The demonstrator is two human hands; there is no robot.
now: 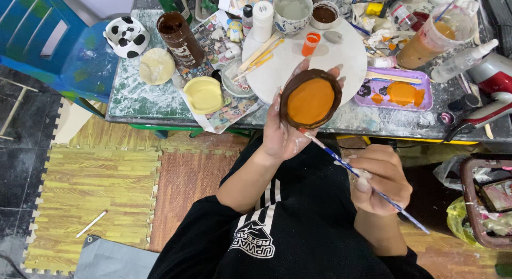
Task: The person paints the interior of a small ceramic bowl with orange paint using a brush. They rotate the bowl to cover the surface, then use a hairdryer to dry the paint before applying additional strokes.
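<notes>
Head view showed the fingers (335, 72) of the left hand (282, 135) curled up behind a small round dish (311, 99), brown on the rim and orange inside, cupping it from below so that it stood tilted toward the camera, above the near edge of the surface (138, 98). The right hand (381, 178) had its fingers (368, 175) pinched shut on a thin blue-handled paintbrush (352, 170), whose tip touched the dish's lower rim. Judging from that grip, the dish rested only on fingertips and palm, so a firm push of the brush could have tipped it out of the hand onto the black shirt (288, 225) or the foam floor mats (90, 188). Wet orange on the inside might also have smeared onto the thumb, though whether it was wet could not be told. Just behind the dish lay a white round board (298, 60) with an orange cap (311, 43) and wooden sticks (258, 56) on it, and to the right a purple tray (421, 95) carrying orange paint; an elbow or a swinging brush handle could have knocked the brown bottle (181, 38) or the cup of orange-brown water (434, 36), both standing in the crowded clutter farther back.
</notes>
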